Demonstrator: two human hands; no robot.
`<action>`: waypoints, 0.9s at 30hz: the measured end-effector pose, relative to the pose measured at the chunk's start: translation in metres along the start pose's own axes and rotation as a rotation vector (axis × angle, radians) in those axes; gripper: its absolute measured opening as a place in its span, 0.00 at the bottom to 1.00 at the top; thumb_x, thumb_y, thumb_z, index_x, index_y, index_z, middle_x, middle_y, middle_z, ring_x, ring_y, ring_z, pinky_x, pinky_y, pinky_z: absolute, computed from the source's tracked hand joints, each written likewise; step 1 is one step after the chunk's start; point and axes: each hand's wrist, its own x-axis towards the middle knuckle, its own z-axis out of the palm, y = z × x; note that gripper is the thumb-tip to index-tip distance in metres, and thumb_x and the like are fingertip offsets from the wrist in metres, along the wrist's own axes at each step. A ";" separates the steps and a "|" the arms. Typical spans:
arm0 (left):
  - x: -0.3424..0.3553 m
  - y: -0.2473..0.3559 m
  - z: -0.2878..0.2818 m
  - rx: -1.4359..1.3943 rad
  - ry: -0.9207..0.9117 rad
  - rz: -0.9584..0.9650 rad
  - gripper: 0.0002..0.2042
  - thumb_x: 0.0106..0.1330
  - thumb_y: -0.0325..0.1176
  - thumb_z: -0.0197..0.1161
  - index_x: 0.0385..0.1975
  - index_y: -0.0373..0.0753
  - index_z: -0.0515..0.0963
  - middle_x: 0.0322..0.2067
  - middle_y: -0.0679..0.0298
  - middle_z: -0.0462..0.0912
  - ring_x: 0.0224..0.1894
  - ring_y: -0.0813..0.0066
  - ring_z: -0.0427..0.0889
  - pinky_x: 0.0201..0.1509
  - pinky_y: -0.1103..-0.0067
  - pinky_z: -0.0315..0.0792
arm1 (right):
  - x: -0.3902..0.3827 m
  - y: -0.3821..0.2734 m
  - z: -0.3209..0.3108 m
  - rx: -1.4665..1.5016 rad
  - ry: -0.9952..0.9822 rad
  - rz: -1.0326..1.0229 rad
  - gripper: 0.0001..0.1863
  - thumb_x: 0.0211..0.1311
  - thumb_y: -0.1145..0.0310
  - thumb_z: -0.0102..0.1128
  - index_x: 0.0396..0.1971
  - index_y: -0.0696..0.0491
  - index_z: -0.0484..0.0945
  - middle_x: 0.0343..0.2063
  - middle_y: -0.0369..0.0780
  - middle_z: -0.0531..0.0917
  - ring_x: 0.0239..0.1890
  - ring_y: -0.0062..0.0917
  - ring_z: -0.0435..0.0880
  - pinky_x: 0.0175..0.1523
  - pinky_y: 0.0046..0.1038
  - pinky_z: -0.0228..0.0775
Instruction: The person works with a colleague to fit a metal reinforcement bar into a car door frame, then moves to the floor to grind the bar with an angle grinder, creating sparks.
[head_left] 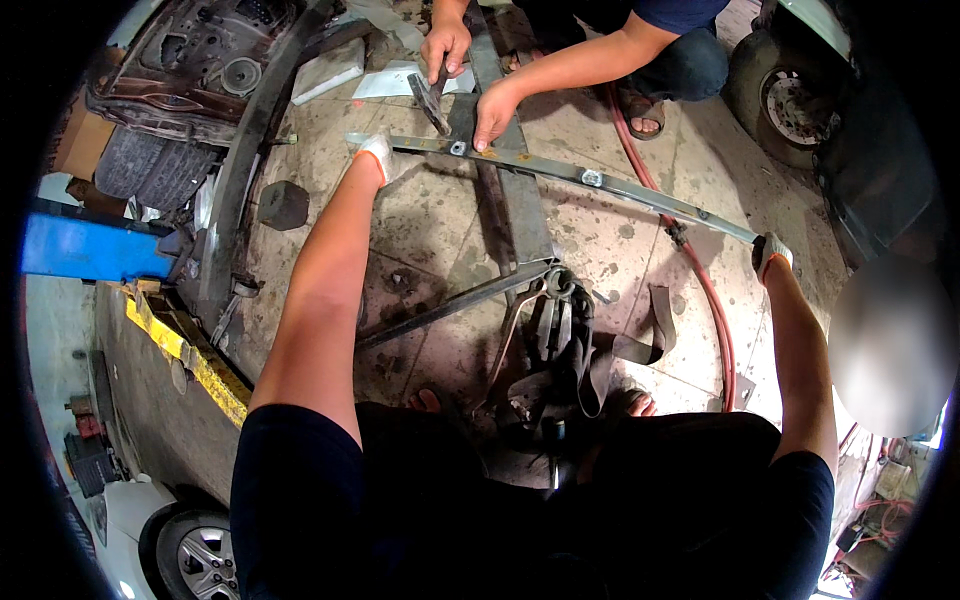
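A long, narrow metal bar [540,165] with holes and welded plates slants across in front of me. My gloved left hand [378,160] is closed around its left end. Its right end is in the grip of my right hand [774,258], also gloved. Opposite me, a co-worker's hand [494,116] presses on the bar near its left part. The co-worker's other hand [446,48] holds a hammer [430,105], whose head is close to the bar. Beneath the bar lies a flat dark steel beam [525,215] on the floor.
A red hose [712,300] runs along the floor to the right. Clamp-like metal tools and straps [560,330] lie between my feet. A yellow metal arm [190,350] and blue beam [95,245] stand left. A wheel hub [790,105] is at the far right.
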 end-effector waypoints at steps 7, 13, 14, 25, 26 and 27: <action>0.002 0.001 -0.007 0.087 0.014 0.031 0.33 0.80 0.56 0.34 0.71 0.32 0.54 0.68 0.44 0.63 0.67 0.45 0.67 0.73 0.55 0.65 | 0.001 -0.002 -0.002 -0.041 -0.040 -0.017 0.10 0.64 0.62 0.62 0.25 0.48 0.76 0.18 0.33 0.79 0.15 0.22 0.78 0.21 0.22 0.74; 0.000 0.002 -0.009 0.027 0.018 0.018 0.33 0.80 0.55 0.34 0.70 0.30 0.54 0.67 0.44 0.63 0.67 0.45 0.67 0.72 0.55 0.65 | -0.004 -0.003 0.002 0.000 0.000 -0.012 0.10 0.64 0.62 0.62 0.25 0.47 0.75 0.19 0.33 0.79 0.17 0.22 0.79 0.23 0.22 0.74; 0.000 -0.005 -0.002 -0.009 0.032 0.023 0.33 0.80 0.54 0.34 0.70 0.30 0.54 0.67 0.44 0.63 0.67 0.45 0.67 0.72 0.55 0.65 | -0.004 -0.006 -0.003 0.018 0.008 -0.011 0.10 0.64 0.62 0.62 0.24 0.47 0.75 0.19 0.33 0.79 0.17 0.22 0.78 0.23 0.22 0.73; 0.010 0.009 -0.018 0.095 0.032 0.046 0.30 0.81 0.52 0.34 0.70 0.34 0.57 0.67 0.47 0.65 0.68 0.48 0.67 0.72 0.55 0.66 | -0.001 -0.005 0.007 0.053 -0.005 0.006 0.11 0.64 0.59 0.63 0.25 0.46 0.75 0.17 0.32 0.78 0.16 0.21 0.77 0.22 0.23 0.74; 0.008 0.007 -0.018 0.094 0.057 0.053 0.30 0.81 0.52 0.34 0.70 0.34 0.57 0.66 0.47 0.66 0.67 0.48 0.68 0.72 0.56 0.66 | 0.000 -0.001 0.007 0.044 0.004 0.012 0.12 0.64 0.59 0.63 0.24 0.46 0.75 0.17 0.32 0.77 0.15 0.22 0.77 0.22 0.23 0.73; 0.004 0.005 -0.015 0.093 0.082 0.060 0.30 0.81 0.53 0.35 0.70 0.34 0.58 0.66 0.48 0.66 0.67 0.48 0.68 0.72 0.56 0.66 | 0.000 0.001 0.009 0.035 0.012 0.020 0.12 0.64 0.58 0.63 0.24 0.46 0.74 0.17 0.32 0.77 0.15 0.22 0.76 0.22 0.23 0.73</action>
